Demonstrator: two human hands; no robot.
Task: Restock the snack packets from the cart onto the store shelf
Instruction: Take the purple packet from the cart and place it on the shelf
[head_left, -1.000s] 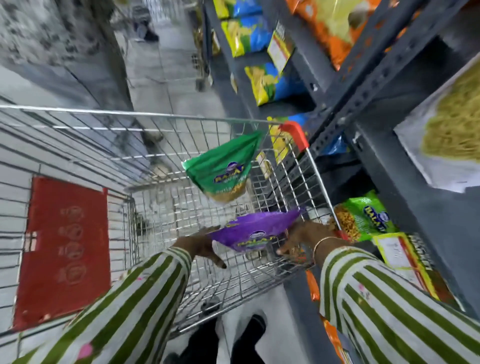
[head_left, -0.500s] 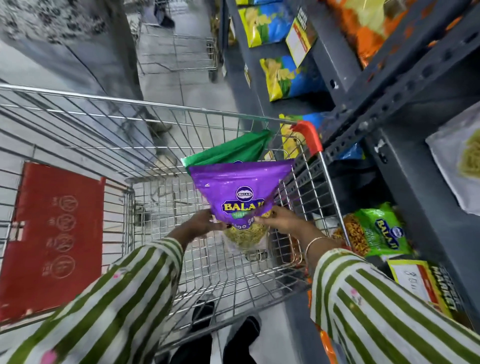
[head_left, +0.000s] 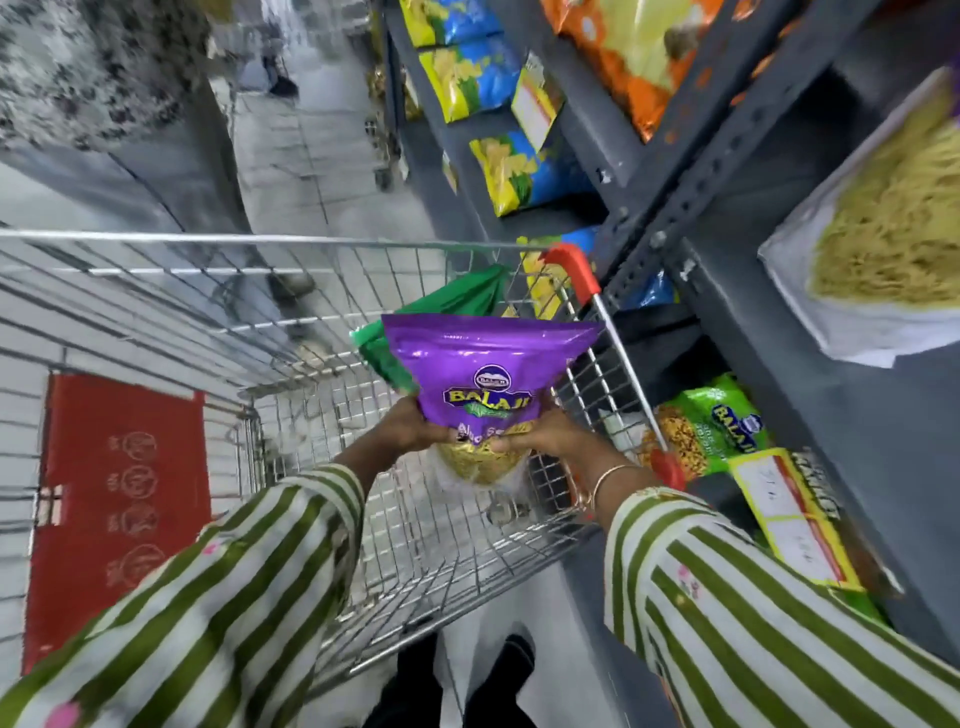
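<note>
Head cam: both hands are on the purple packet (head_left: 485, 374), held upright over the wire cart (head_left: 311, 322). The left hand (head_left: 410, 428) and right hand (head_left: 540, 436) each pinch a bottom corner, fingers pressed into the film. It looks light and puffy, with glossy, slippery plastic and crushable noodle-like snack showing in the clear window, so I'd say hold it by the edges and don't squeeze. A green packet (head_left: 457, 306) sits behind it, and the grey metal shelf (head_left: 779, 332) is just to the right.
</note>
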